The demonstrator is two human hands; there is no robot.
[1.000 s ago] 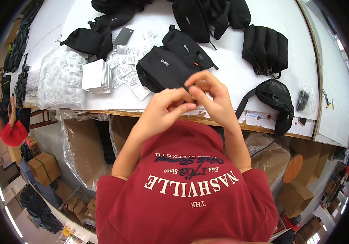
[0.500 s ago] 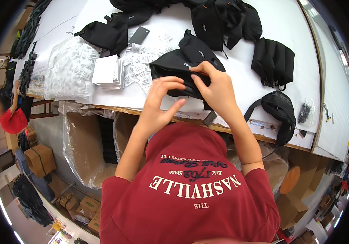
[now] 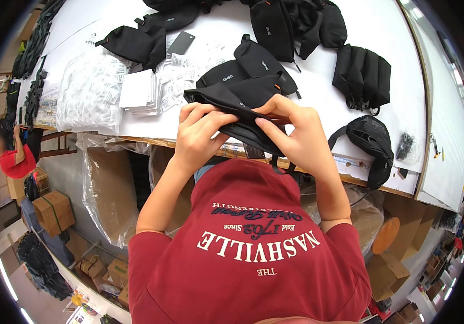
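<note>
A black fabric pouch [image 3: 245, 130] is held at the table's near edge, with its opening edge turned toward me. My left hand [image 3: 197, 132] grips the left part of that edge between fingers and thumb. My right hand [image 3: 299, 135] pinches the right part, thumb on the near side and fingers partly hidden behind the fabric. A dark strap hangs below the pouch near the right hand. Just beyond it lies another black pouch [image 3: 259, 59], beside one partly covered by the held pouch.
To the left are a stack of white cards [image 3: 136, 90], scattered small white labels [image 3: 175, 81] and a clear bag of labels [image 3: 88, 92]. More black pouches [image 3: 272, 32] lie at the back. A black mesh bag [image 3: 369, 143] overhangs the right front edge. Cardboard boxes [image 3: 110, 189] stand below.
My left hand has closed from a loose, spread pose onto the pouch's edge. The pouch has come nearer to me and tilted, uncovering the pouches behind it.
</note>
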